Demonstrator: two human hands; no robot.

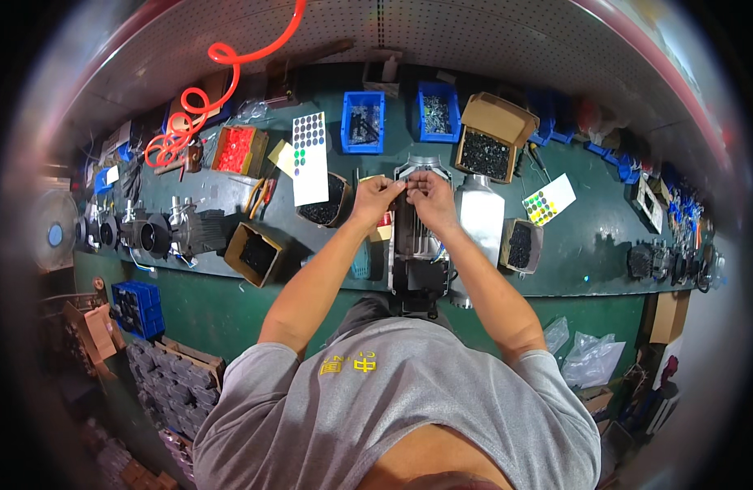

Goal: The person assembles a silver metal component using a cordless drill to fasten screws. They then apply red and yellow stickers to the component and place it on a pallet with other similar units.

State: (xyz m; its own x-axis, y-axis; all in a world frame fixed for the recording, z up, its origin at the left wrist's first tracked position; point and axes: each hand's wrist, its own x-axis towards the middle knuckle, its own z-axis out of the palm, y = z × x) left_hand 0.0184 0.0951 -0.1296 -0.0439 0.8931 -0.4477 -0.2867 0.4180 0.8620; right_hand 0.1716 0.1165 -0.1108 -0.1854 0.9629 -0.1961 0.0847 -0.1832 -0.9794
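Observation:
Both my hands meet over the far end of a silver and black motor-like machine [419,245] at the bench's front edge. My left hand [376,198] has thumb and fingertips pinched together; what lies between them is too small to make out. Close beside it, my right hand [430,200] is bent in a similar pinch, its fingertips nearly touching the left ones. A smooth silver metal cover [479,216] lies just right of the machine. Left of my left hand, a white sheet of round stickers [311,159] leans over a box of small black parts [326,204].
Blue bins [363,122] and an open cardboard box of black parts [487,151] stand at the back. A box of red parts [236,151], orange-handled pliers [267,193] and assembled motors [198,229] are leftward. A red coiled hose [223,54] hangs above. Rightward lies another sticker sheet [550,200].

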